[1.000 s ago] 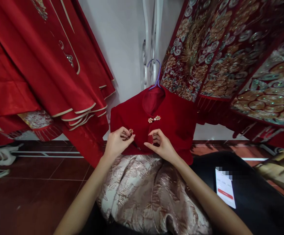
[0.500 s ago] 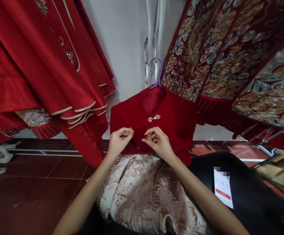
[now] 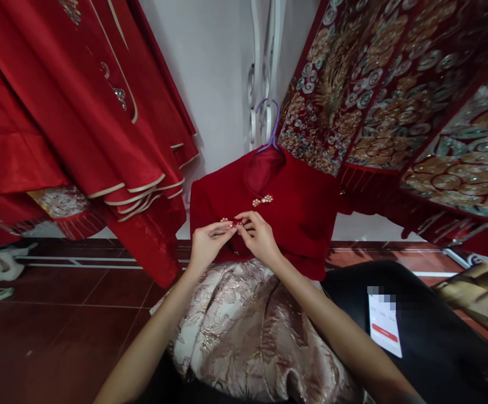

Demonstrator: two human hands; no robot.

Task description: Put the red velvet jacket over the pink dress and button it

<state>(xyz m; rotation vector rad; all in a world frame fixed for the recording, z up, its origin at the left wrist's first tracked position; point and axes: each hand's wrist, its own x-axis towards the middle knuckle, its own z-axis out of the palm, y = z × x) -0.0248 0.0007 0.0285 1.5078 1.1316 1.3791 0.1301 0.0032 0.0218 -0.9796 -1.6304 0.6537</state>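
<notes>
A red velvet jacket [image 3: 298,207] hangs on a purple hanger [image 3: 269,126] over a pale brocade skirt [image 3: 244,336]. Its upper pearl clasp [image 3: 262,200] is fastened near the collar. My left hand [image 3: 208,244] and my right hand [image 3: 258,235] meet at the jacket's front, fingertips touching. Each pinches one half of the lower pearl clasp [image 3: 234,223], of which only small beads show between the fingers. Both hands are closed in a pinch.
Red satin robes with cream trim [image 3: 79,112] hang on the left. Sequinned, embroidered red garments [image 3: 395,95] hang on the right. A black garment with a white and red tag [image 3: 385,325] lies at lower right. The floor has dark red tiles [image 3: 59,325]; white shoes [image 3: 0,266] at far left.
My hands were apart, each holding one half of the lower clasp. They have come together at the jacket's middle, the right hand moving left and up, and the two halves now meet.
</notes>
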